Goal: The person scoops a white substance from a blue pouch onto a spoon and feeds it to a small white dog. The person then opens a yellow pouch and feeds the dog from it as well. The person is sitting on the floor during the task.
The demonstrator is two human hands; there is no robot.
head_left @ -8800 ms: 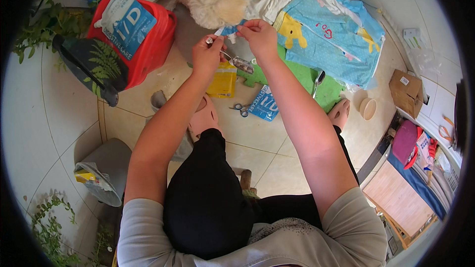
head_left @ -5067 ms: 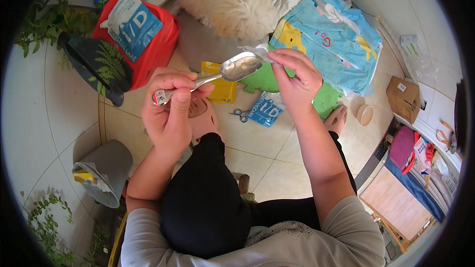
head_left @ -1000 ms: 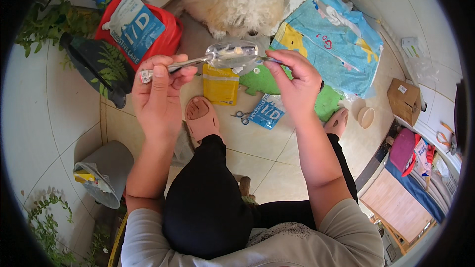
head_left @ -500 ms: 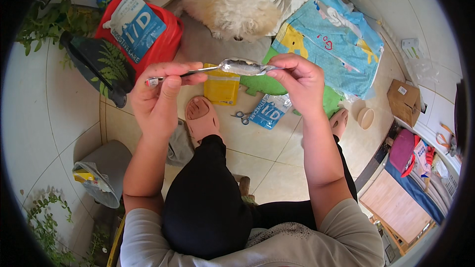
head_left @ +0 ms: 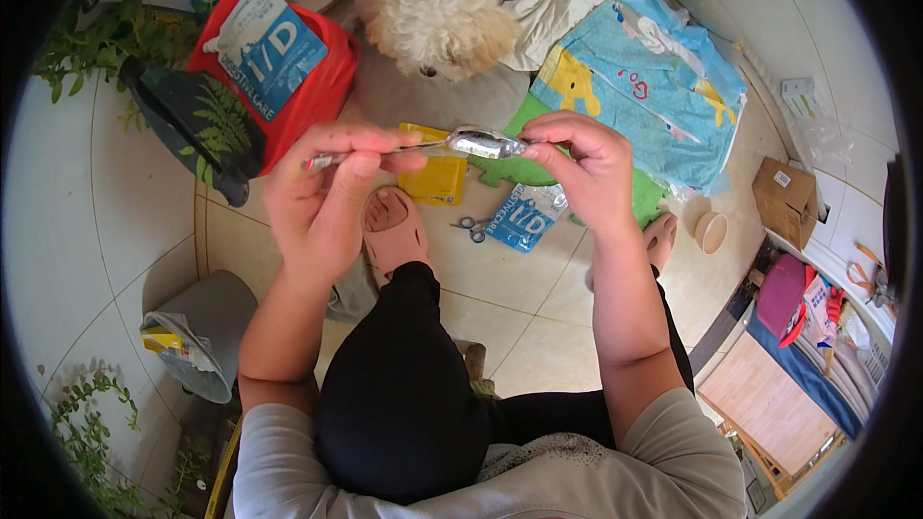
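Observation:
A silver-lined foil pouch [head_left: 486, 143] is held up in front of me, seen nearly edge-on with its shiny middle bulging. My left hand [head_left: 322, 197] pinches its left end between thumb and fingers; a thin strip with a reddish tip sticks out past them. At the other end, the thumb and fingers of my right hand [head_left: 584, 168] are closed on the pouch's corner. What lies inside the pouch cannot be made out. Below it on the floor are a yellow packet [head_left: 435, 173], a blue and white packet [head_left: 526, 218] and small scissors [head_left: 471, 228].
A fluffy cream dog [head_left: 433, 14] lies on a grey cushion [head_left: 413, 101] ahead. Left of it stands a red container [head_left: 336, 58] with a large blue and white bag [head_left: 272, 58]. A grey bin [head_left: 212, 317], cardboard box [head_left: 784, 197], paper cup [head_left: 711, 231] and blue cloth [head_left: 615, 86] surround me.
The pouch has shifted slightly right and down, and its dark gap no longer shows, leaving a bright silver surface. The dog's head has moved left.

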